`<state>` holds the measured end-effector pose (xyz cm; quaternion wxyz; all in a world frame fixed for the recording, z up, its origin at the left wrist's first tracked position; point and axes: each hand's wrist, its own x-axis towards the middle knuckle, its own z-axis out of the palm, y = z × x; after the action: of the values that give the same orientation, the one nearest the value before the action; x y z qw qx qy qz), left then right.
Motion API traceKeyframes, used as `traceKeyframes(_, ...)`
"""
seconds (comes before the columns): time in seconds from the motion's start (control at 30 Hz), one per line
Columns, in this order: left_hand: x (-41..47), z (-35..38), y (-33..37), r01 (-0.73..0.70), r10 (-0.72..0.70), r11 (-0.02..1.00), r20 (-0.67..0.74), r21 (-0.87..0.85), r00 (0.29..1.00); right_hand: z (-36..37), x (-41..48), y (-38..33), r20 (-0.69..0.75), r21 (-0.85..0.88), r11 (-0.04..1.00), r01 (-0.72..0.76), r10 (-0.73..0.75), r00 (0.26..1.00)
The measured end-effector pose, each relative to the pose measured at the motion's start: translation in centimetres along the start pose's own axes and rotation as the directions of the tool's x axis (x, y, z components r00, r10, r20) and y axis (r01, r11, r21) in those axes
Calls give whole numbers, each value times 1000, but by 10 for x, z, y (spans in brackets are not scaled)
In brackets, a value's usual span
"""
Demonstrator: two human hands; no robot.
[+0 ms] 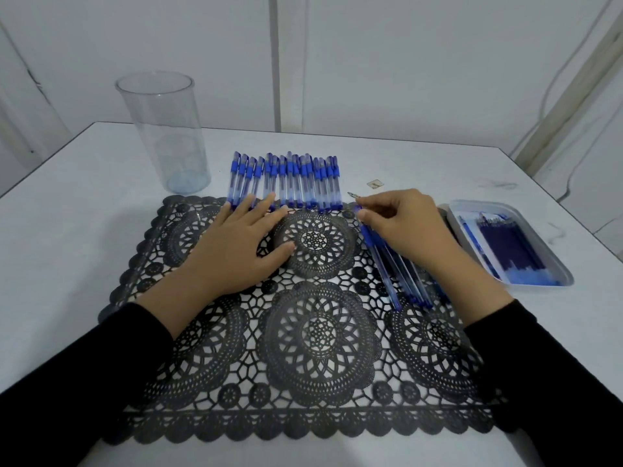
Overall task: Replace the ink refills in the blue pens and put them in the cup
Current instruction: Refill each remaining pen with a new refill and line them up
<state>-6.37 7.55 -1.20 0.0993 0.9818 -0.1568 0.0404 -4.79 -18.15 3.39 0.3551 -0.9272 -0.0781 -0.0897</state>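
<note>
Sleeves [84,365] low in frame, lace mat [317,332] under both arms on white surface [84,214]. L grip [236,244] lies flat on mat, fingers straight & spread, holding nothing, tips touching near ends of pen row [290,180] at mat's far edge. R grip [401,227] has fingers curled, thumb + index pinching top end of one pen [369,239]; thin metal tip sticks out past fingers. Pen bunch [409,284] lies slanted under R wrist, on mat. Tray [482,202] w/ refills [509,247] just R of mat. Clear cup [165,129] upright far L, apart from pens.
</note>
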Motion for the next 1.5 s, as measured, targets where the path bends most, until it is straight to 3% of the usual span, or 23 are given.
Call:
traceKeyframes(0.2,2,0,0,40,-43,998,70,53,997,17,-4,1,16,-206,973,107,-106,994)
traceKeyframes(0.4,3,0,0,45,-48,998,81,49,996,20,-4,3,33,-263,951,165,-162,986)
traceKeyframes(0.57,12,-5,5,9,-10,999,21,34,1000,12,5,3,-11,-233,961,149,-156,988)
traceKeyframes(0.77,57,-8,20,9,-17,994,-74,-110,997,16,48,5,-9,-144,988,56,-58,998)
traceKeyframes(1.1,88,11,21,107,-107,994,-1,-23,994,34,91,9,108,-135,991,24,-9,994)
traceKeyframes(1.5,87,15,20,92,-92,996,-60,-5,994,43,100,6,4,-99,994,-43,44,999)
